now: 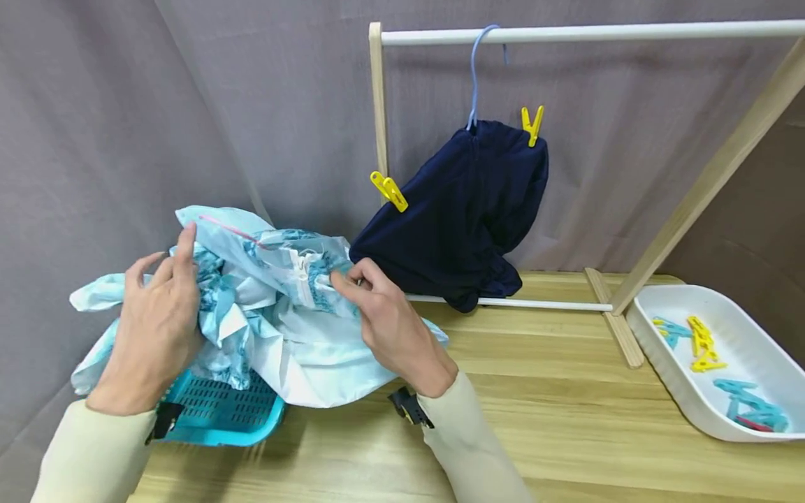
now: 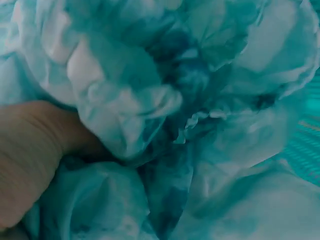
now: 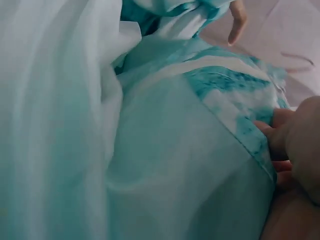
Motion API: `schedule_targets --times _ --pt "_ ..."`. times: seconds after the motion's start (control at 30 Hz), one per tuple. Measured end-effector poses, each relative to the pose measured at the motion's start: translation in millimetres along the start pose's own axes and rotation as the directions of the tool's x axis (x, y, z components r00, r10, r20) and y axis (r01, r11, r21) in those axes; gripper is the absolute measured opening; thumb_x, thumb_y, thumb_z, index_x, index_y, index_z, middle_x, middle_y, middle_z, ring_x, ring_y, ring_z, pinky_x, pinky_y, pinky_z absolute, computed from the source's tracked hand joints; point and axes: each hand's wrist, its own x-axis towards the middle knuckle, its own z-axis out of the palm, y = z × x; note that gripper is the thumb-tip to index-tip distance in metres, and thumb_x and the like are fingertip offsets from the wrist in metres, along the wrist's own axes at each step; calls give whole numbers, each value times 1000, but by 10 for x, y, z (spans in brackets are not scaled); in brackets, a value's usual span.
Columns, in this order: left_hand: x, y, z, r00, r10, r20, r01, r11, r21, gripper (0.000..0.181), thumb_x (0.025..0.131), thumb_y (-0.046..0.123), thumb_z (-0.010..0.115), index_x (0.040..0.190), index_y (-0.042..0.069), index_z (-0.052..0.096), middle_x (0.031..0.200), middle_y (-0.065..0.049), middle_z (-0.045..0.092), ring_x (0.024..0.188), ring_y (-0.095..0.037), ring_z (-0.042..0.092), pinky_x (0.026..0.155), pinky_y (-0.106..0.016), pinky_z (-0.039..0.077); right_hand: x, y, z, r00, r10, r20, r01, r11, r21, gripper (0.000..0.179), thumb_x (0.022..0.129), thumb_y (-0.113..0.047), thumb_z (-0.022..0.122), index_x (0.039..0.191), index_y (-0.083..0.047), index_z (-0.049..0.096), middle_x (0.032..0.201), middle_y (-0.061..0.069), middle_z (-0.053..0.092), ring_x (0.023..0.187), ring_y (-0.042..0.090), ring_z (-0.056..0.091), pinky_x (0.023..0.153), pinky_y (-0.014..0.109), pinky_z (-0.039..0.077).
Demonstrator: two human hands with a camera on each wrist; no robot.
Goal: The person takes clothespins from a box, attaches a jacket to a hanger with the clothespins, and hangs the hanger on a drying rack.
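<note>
A light blue garment (image 1: 314, 356) with teal-patterned parts, a white zip (image 1: 303, 269) and a pink cord (image 1: 229, 227) is bunched between both hands. My left hand (image 1: 157, 314) grips its gathered left part, index finger raised; the left wrist view shows the thumb (image 2: 55, 137) sunk in the folds. With thumb and fingers, my right hand (image 1: 399, 325) pinches the cloth just right of the zip. In the right wrist view its fingers hold the patterned edge (image 3: 255, 135), while the pale cloth hangs down beside them. Part of the garment lies over a teal basket (image 1: 251, 429).
A dark navy garment (image 1: 465, 209) hangs from a blue hanger (image 1: 476, 77) on a rack's white rail (image 1: 578, 33), with yellow clothespins (image 1: 390, 192) at its corners. At the right, a white tray (image 1: 666, 391) holds blue and yellow clothespins (image 1: 701, 339). Wooden table (image 1: 534, 398) below.
</note>
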Motion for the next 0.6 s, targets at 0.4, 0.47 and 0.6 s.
schedule_targets --times 0.4,0.47,0.6 --pt "246 57 -83 997 50 -66 -69 943 -325 35 61 -8 71 94 1 66 131 -18 62 136 -43 47 123 -68 8 -134 18 -462 995 -69 -66 73 995 64 42 95 19 48 122 0 73 106 8 62 85 14 56 72 21 49" --pt "241 116 -135 994 39 -101 -72 936 -344 23 68 6 67 90 2 63 108 -17 66 112 -40 56 114 -62 28 -159 33 -524 994 -37 -105 44 997 58 32 97 12 56 119 -2 75 105 7 63 84 14 57 71 21 49" --pt "201 337 -402 987 21 -159 -74 938 -339 34 75 28 57 90 -2 62 93 -14 64 89 -32 53 78 -43 33 -211 30 -670 982 64 -180 -55 997 56 20 97 -6 67 113 -8 78 101 4 64 84 11 59 70 21 49"
